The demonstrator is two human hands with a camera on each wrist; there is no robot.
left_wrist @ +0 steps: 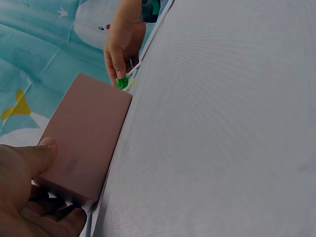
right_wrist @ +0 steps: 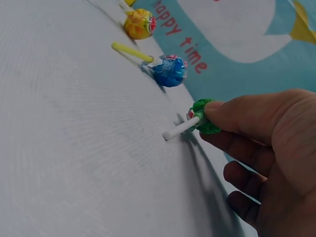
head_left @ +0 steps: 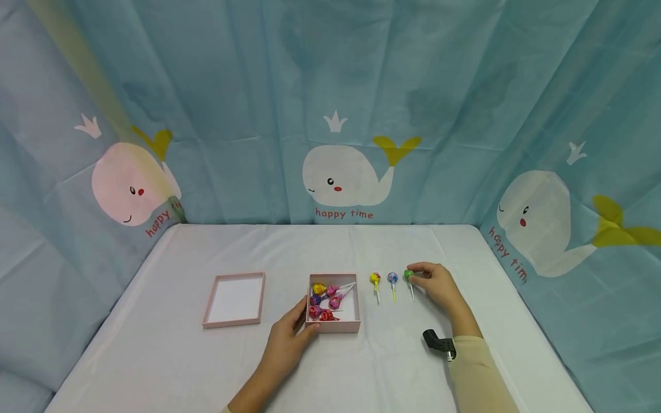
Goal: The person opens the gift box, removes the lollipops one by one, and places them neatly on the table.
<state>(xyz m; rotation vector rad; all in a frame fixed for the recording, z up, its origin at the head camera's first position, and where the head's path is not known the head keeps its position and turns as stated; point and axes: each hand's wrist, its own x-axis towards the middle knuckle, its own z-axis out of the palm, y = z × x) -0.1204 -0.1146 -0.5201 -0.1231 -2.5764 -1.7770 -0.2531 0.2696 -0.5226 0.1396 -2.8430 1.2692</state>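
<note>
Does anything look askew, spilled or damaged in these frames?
Nothing looks spilled or damaged. Only the lollipops inside the pink box look untidy: they lie jumbled, sticks pointing different ways, whereas the yellow lollipop, blue lollipop and green lollipop outside line up side by side.

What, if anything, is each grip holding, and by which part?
Right grip: a round green-wrapped lollipop, by its head. Left grip: a pink rectangular open-topped box, by its near left corner.

A blue curtain (head_left: 232, 74) lines the white table (head_left: 387, 361) at its far, left and right edges, printed with whales (head_left: 353, 175), crowns (head_left: 335, 122) and lettering (head_left: 334, 214); a yellowish band (head_left: 82, 54) slants toward the far left corner.
</note>
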